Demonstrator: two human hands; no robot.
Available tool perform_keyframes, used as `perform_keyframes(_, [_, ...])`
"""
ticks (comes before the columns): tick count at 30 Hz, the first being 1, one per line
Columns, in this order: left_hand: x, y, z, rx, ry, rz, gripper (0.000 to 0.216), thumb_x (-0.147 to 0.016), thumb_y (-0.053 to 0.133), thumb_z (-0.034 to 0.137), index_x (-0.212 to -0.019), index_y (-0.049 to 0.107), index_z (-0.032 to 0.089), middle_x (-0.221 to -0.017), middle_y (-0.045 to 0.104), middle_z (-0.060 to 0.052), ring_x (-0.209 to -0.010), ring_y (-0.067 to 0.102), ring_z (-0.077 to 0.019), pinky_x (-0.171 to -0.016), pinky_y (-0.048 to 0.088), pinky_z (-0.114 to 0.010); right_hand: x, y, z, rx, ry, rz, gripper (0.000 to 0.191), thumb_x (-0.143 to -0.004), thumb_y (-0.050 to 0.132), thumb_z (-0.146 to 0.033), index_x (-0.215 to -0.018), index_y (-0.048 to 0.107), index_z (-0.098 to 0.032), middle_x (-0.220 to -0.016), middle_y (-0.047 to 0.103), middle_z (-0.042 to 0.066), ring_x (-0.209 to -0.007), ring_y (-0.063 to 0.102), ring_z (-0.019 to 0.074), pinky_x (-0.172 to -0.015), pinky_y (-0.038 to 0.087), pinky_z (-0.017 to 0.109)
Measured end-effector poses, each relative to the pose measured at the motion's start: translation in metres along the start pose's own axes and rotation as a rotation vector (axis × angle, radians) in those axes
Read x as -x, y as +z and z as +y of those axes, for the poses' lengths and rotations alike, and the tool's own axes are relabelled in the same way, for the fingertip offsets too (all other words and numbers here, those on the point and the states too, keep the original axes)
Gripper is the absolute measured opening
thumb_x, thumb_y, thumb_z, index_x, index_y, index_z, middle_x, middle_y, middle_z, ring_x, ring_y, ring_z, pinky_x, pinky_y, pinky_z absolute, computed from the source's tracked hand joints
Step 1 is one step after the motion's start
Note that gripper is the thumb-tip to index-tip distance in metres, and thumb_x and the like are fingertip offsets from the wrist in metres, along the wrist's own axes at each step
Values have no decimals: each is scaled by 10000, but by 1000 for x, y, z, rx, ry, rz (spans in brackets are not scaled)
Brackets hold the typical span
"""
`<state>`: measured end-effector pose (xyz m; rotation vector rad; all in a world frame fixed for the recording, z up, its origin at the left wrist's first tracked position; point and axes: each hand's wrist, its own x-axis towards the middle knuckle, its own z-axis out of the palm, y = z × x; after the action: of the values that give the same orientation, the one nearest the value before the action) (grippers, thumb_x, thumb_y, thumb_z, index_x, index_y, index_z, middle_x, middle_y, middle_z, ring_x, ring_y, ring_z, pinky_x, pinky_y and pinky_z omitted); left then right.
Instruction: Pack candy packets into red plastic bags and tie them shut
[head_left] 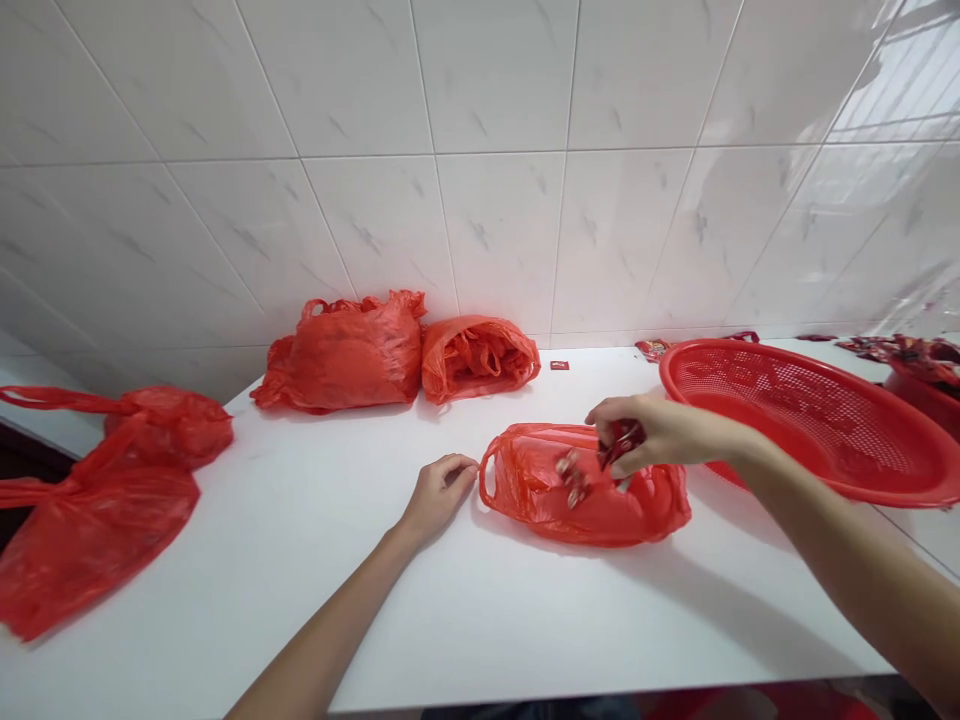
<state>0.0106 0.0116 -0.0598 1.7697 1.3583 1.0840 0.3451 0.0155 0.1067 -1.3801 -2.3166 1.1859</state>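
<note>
**Two hands at an open red bag on a white counter**

The white counter (pixel 465 620) has its front edge along the bottom of the frame, and both forearms reach over it. Just below centre, the left hand (pixel 439 492) has its fingers curled together, pinching the handle loop of the open red bag (pixel 600 510), which lies flat at centre. The right hand (pixel 652 432) hovers over the bag's mouth, fingers clamped on a bunch of small wrapped pieces (pixel 619 445).

The bag looks thin, soft, light and slippery. It would likely slump shut unless held by a handle or the rim. The pieces seem light and easy to spill.

There is bare counter in front of the bag and to its left. A red mesh basket (pixel 810 420) sits close by the right wrist. Two tied bags (pixel 90 530) lie at the left edge. Farther back, two filled bags (pixel 345 350) rest against the tiled wall (pixel 495 120).
</note>
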Motion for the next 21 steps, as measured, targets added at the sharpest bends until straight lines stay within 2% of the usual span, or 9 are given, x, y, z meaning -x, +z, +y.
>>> perform_keyframes(2, [0, 1, -2, 19, 1, -1, 257, -835, 583, 385, -764, 738, 193, -811, 756, -43, -770, 678, -204, -730, 532, -297, -18, 22, 4, 28, -9, -54, 243, -714, 739, -289, -721, 513, -201, -883, 596, 13, -717, 625, 164, -614, 491, 278])
perform_keyframes(4, [0, 2, -3, 41, 2, 0, 265, -817, 585, 394, -736, 722, 182, -769, 741, -42, -726, 662, -199, -692, 527, -292, -31, 38, 11, 114, -41, -28, 192, -709, 720, -243, -715, 534, -194, -944, 589, 28, -746, 597, 159, -639, 472, 277])
perform_keyframes(8, [0, 2, -2, 82, 2, -4, 246, -785, 592, 380, -768, 724, 173, -798, 750, -51, -778, 674, -219, -731, 540, -306, -41, 54, 17, 208, -71, -8, 118, -741, 715, -254, -813, 639, -199, -1034, 618, 52, -769, 597, 174, -664, 467, 292])
perform_keyframes(12, [1, 1, 3, 98, -20, -15, 286, -828, 582, 416, -790, 713, 165, -821, 748, -52, -798, 670, -218, -752, 532, -308, -40, 64, 16, 258, -48, 55, 242, -747, 730, -253, -980, 686, -200, -1214, 625, 102, -820, 654, 213, -702, 509, 329])
perform_keyframes(16, [1, 1, 5, 103, -37, 2, 339, -855, 571, 474, -794, 697, 166, -777, 725, -34, -725, 639, -187, -701, 517, -287, -39, 72, 18, 273, -72, 109, 447, -734, 772, -293, -1162, 679, -203, -1386, 572, 143, -1079, 661, 306, -865, 547, 388])
perform_keyframes(19, [3, 0, 5, 118, -39, 40, 316, -843, 581, 459, -814, 699, 167, -785, 729, -34, -716, 642, -182, -693, 521, -282, -36, 76, 20, 267, -155, 111, 437, -802, 680, -228, -1238, 669, -223, -1441, 556, 133, -1193, 629, 321, -928, 548, 410])
perform_keyframes(21, [4, -2, 6, 115, -36, 110, 287, -839, 582, 432, -846, 708, 174, -837, 745, -45, -784, 668, -201, -756, 538, -301, -32, 77, 22, 239, -219, 123, 409, -854, 563, -154, -1234, 683, -247, -1423, 591, 104, -1250, 609, 311, -960, 544, 417])
